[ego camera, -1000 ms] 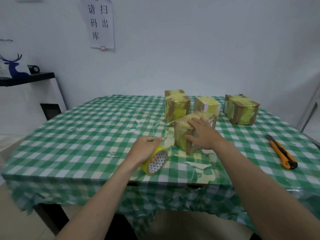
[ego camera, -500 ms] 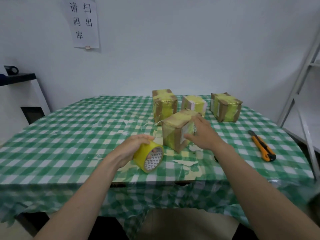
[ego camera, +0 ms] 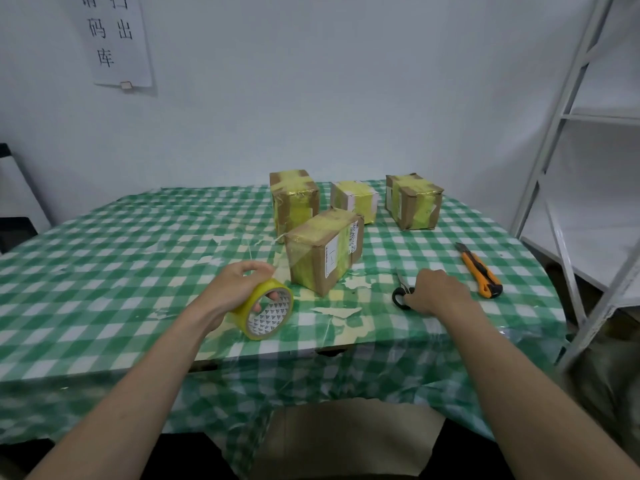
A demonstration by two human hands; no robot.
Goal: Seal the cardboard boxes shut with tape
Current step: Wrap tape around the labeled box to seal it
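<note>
My left hand (ego camera: 239, 289) grips a yellow tape roll (ego camera: 268, 311), fingers through its core. A clear strip of tape runs from the roll up to the nearest cardboard box (ego camera: 323, 249), which is partly wrapped in yellow tape. My right hand (ego camera: 434, 292) rests on the table to the right of that box, fingers closing on the black handles of small scissors (ego camera: 401, 292). Three more taped boxes stand behind: one upright (ego camera: 294, 200), a small one (ego camera: 355, 199), and one at the far right (ego camera: 414, 200).
An orange utility knife (ego camera: 479, 271) lies right of my right hand. Torn tape scraps (ego camera: 337, 310) stick to the green checked tablecloth (ego camera: 114, 258). A white metal shelf frame (ego camera: 561, 161) stands at the right, close to the table's edge. A paper sign (ego camera: 116, 39) hangs on the wall.
My right hand left the nearest box and moved right and down onto the scissors. My left hand kept hold of the tape roll. The view swung right, revealing the shelf.
</note>
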